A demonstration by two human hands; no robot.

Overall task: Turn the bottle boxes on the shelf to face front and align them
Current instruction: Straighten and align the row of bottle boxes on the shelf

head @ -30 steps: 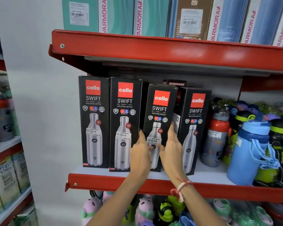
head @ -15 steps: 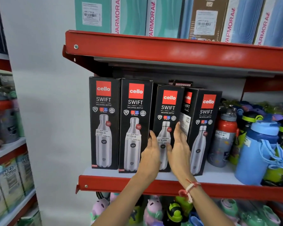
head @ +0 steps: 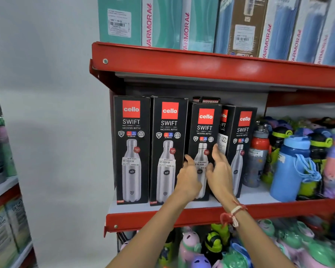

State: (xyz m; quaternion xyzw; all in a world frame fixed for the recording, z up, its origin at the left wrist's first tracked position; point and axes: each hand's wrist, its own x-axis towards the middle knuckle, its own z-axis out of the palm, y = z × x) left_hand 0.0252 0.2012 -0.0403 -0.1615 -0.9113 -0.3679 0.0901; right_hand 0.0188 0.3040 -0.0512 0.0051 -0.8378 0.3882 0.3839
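Note:
Several black Cello Swift bottle boxes stand in a row on the red-edged shelf. The first box and second box face front, side by side. The third box is shorter, faces front and sits a little back from them. My left hand presses its left edge and my right hand wraps its right edge. The fourth box is turned slightly, showing its left side panel. A small black box peeks out behind the row.
Loose bottles crowd the shelf to the right: a red-capped grey bottle beside the fourth box and a blue bottle. Tall boxes fill the upper shelf. Colourful bottles sit below. A white wall lies left.
Both hands have stayed on the third box, which has straightened from a slight tilt to face front. The view has shifted so the shelf sits further right.

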